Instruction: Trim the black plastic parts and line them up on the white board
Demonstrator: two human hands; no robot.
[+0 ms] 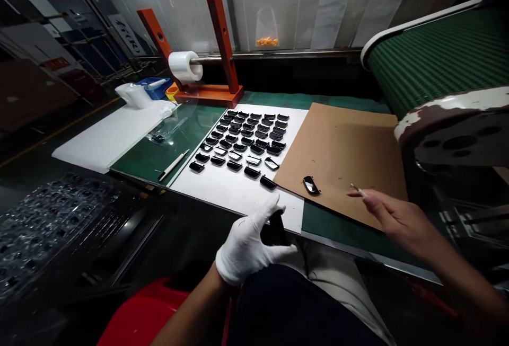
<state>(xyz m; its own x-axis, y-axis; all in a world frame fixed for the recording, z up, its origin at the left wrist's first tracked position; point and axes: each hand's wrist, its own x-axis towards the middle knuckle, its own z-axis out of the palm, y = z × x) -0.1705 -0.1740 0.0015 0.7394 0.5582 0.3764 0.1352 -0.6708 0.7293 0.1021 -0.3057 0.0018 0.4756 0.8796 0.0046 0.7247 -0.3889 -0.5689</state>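
Observation:
In a white glove, my left hand (246, 242) is closed around a dark, glossy part (275, 229) at the table's front edge, thumb on top and fingers beneath. My bare right hand (392, 213) pinches a short, thin, pale stick-like tool (360, 191) over the brown cardboard sheet (342, 139); what its tip is cannot be made out. One loose shiny black part (311, 185) lies on the cardboard, left of my right hand. Several similar black parts (252, 172) are laid out in rows on a white sheet (234, 192), beyond my left hand.
A white-and-black pen-like tool (174, 165) rests on the green mat (139, 160). Behind it, an orange stand (209, 93) carries a roll of clear film (185, 66). A green conveyor belt (445, 54) rises at right. Clear plastic trays (47, 224) are at lower left.

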